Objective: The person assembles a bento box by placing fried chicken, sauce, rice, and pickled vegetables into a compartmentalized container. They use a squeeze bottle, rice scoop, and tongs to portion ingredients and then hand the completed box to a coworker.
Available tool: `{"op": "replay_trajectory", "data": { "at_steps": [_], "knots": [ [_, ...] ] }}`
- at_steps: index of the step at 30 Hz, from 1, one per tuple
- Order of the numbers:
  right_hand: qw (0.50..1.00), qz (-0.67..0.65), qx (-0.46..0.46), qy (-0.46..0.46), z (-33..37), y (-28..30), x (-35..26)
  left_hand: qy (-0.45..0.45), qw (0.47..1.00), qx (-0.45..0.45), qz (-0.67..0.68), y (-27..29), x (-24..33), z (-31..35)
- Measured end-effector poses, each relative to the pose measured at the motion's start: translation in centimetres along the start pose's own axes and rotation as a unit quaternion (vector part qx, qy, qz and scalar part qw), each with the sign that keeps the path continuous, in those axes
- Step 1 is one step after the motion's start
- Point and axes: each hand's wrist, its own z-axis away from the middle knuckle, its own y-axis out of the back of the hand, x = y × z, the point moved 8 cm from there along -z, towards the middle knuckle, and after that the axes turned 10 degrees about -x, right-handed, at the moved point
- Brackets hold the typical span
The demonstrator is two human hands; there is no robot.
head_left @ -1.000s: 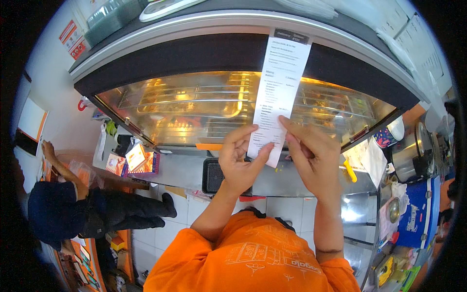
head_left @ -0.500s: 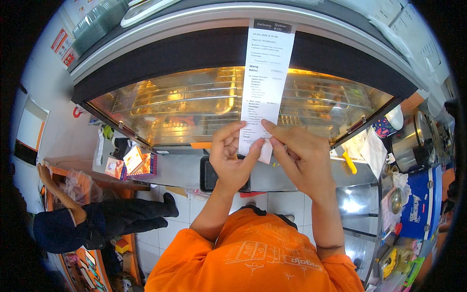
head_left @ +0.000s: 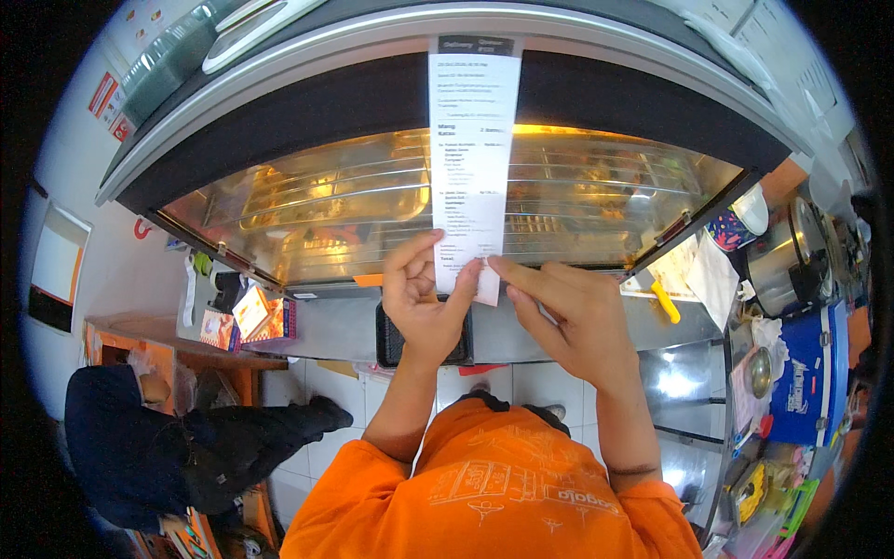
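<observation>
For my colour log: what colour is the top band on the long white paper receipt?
The top band is black, clearest in the head view.

Black-topped white receipt (head_left: 472,172), orange shirt (head_left: 494,489)

The person is wearing a loose, bright orange T-shirt (head_left: 438,531), its cloth creasing softly across the front. A print (head_left: 484,480) in thin pale lines is running over it, showing a boxy, building-like outline with rectangular panels, small parasol-like shapes beneath, and lettering toward the right. The left sleeve (head_left: 349,484) and right sleeve (head_left: 655,512), both plain orange, are ending near the elbows. The forearms and hands (head_left: 575,321) are showing bare, and a thin line is crossing the right forearm (head_left: 619,415) near its sleeve. Dark clothing (head_left: 548,419) is peeking out past the shirt's hem.
</observation>
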Motion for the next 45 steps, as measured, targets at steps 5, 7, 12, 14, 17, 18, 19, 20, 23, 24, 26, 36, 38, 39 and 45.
{"op": "replay_trajectory", "data": {
  "at_steps": [5, 7, 12, 14, 17, 18, 19, 20, 23, 24, 26, 36, 38, 39, 45],
  "knots": [
    [0.997, -0.025, -0.020, -0.064, 4.9, -0.3, 4.1, -0.003, 0.998, 0.027, -0.049, 0.4, -0.6, 0.3],
    [0.992, -0.022, -0.038, -0.120, 7.9, -0.7, 6.9, -0.022, 0.997, 0.043, -0.058, 0.4, -0.7, 0.2],
    [0.956, 0.016, -0.092, -0.279, 18.6, 0.0, 15.5, -0.144, 0.891, 0.094, -0.420, -1.3, 2.5, 0.5],
    [0.913, -0.005, -0.164, -0.374, 23.7, 0.5, 19.4, -0.169, 0.855, 0.112, -0.477, -2.5, 3.3, 1.6],
    [0.894, -0.035, -0.138, -0.424, 30.1, 4.1, 23.6, -0.176, 0.869, 0.097, -0.452, -5.3, 2.5, 3.8],
    [0.898, -0.001, -0.135, -0.419, 31.9, 6.2, 24.9, -0.165, 0.877, 0.069, -0.446, -7.1, 1.8, 4.9],
    [0.910, 0.007, -0.083, -0.405, 33.8, 9.2, 25.9, -0.125, 0.892, 0.058, -0.431, -8.8, 0.8, 5.9],
    [0.911, 0.017, -0.042, -0.409, 36.0, 12.4, 27.2, -0.124, 0.908, 0.022, -0.400, -11.5, 0.0, 7.0],
    [0.887, 0.114, 0.132, -0.428, 44.0, 24.3, 29.4, -0.095, 0.933, -0.071, -0.339, -21.3, -2.5, 10.3],
    [0.870, 0.199, 0.189, -0.411, 46.8, 29.0, 29.5, -0.027, 0.952, -0.101, -0.287, -24.9, -4.3, 11.1],
    [0.807, 0.322, 0.267, -0.418, 52.7, 37.3, 29.6, 0.016, 0.953, -0.201, -0.226, -32.9, -5.3, 13.5],
    [0.500, 0.674, 0.153, -0.521, 72.5, 60.3, 34.4, 0.019, 0.884, -0.460, -0.081, -57.1, -7.3, 17.4],
    [0.498, 0.697, 0.119, -0.502, 73.9, 60.1, 34.8, 0.026, 0.878, -0.470, -0.087, -58.3, -8.4, 17.3],
    [0.502, 0.703, 0.104, -0.493, 74.3, 60.0, 34.8, 0.065, 0.879, -0.467, -0.076, -58.7, -9.4, 17.3],
    [0.476, 0.769, 0.154, -0.398, 74.0, 70.5, 31.7, 0.010, 0.851, -0.520, -0.067, -66.6, -12.4, 17.1]
  ]
}}
